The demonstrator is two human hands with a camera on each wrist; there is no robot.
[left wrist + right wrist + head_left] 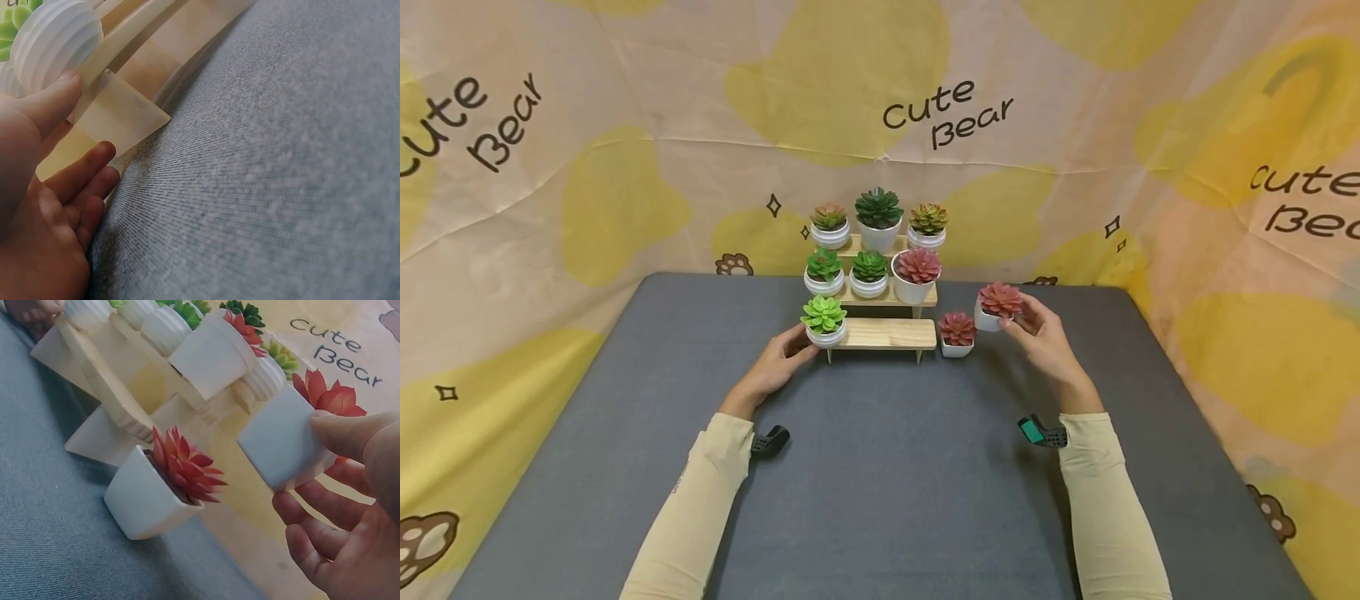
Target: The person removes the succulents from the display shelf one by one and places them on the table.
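Observation:
A light wooden tiered stand [891,333] holds small potted artificial succulents. My left hand [777,367] grips the left end of its lowest step. In the left wrist view, the thumb [59,103] lies at the step's edge, right by the ribbed white pot [56,47] of a bright green succulent [823,314]. My right hand [1043,342] pinches a square white pot with a red succulent [1000,300], raised off the table and tilted. Below it, another red succulent in a square pot [957,333] stands next to the stand's right end.
Three plants, including a dark green succulent [878,208], line the top step. The middle step carries three more, with a pink-red succulent [919,267] at right. Behind the grey table [880,500] hangs a yellow patterned cloth [850,83].

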